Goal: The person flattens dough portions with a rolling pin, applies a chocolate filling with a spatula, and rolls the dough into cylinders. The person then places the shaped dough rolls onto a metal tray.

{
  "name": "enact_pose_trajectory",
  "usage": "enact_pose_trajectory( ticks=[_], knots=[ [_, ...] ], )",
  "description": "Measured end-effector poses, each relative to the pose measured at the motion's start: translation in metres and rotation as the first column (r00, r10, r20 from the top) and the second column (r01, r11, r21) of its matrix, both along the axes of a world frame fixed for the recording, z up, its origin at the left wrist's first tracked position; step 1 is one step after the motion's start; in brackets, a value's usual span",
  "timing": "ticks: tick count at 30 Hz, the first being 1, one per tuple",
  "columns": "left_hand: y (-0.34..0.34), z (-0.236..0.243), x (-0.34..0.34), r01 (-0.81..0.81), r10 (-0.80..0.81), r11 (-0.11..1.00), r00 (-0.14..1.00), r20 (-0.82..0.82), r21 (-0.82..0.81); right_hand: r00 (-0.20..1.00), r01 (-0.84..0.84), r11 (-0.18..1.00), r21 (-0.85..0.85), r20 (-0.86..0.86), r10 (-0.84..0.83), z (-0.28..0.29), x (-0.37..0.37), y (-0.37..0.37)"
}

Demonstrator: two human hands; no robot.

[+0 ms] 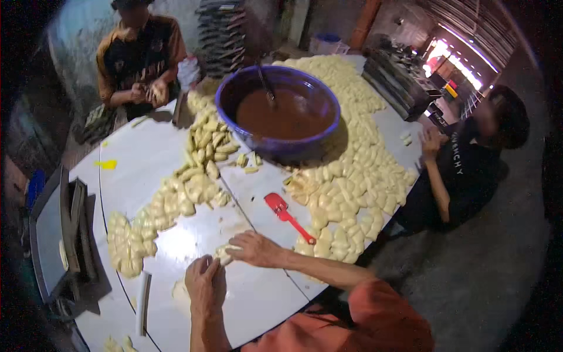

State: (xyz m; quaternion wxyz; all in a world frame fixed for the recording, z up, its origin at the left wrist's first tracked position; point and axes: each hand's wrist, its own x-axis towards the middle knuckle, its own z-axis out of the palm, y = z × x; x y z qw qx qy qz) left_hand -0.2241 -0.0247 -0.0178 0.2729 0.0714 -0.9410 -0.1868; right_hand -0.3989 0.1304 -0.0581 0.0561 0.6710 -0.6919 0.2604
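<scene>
A small piece of pale yellow dough (225, 254) lies on the white table in front of me, between my two hands. My right hand (256, 249) reaches in from the right, its fingers closed over the dough's far right side. At the dough's left end is my left hand (205, 280), with thumb and fingertips closed against it; part of that contact is hidden. Beside my left hand, a flat pale patch (181, 290) sits on the tabletop. A red spatula (288, 217) rests beyond my right hand, its handle touching a wide spread of dough pieces (352, 188).
A blue-purple basin (278, 111) of brown filling stands at the far middle. More dough pieces (158, 205) lie at left, near a white bar (142, 304) and stacked trays (58, 229). Co-workers stand far left (141, 58) and right (469, 158), their hands at the table.
</scene>
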Motion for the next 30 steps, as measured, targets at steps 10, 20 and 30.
enact_pose_trajectory(
  ticks=[10,20,30],
  knots=[
    [-0.011,0.001,0.013,-0.024,0.024,0.999,1.0,-0.001,0.029,0.996,-0.024,1.0,-0.004,-0.087,0.024,0.004,0.007,-0.007],
    [0.0,0.018,0.012,-0.085,0.084,0.996,0.996,0.038,0.027,1.0,-0.027,1.0,-0.012,-0.011,0.026,0.009,0.014,-0.006],
    [-0.009,0.007,-0.005,-0.044,0.044,0.997,0.999,0.011,0.066,0.995,0.066,0.997,0.036,0.069,-0.068,0.012,0.0,-0.005]
  ],
)
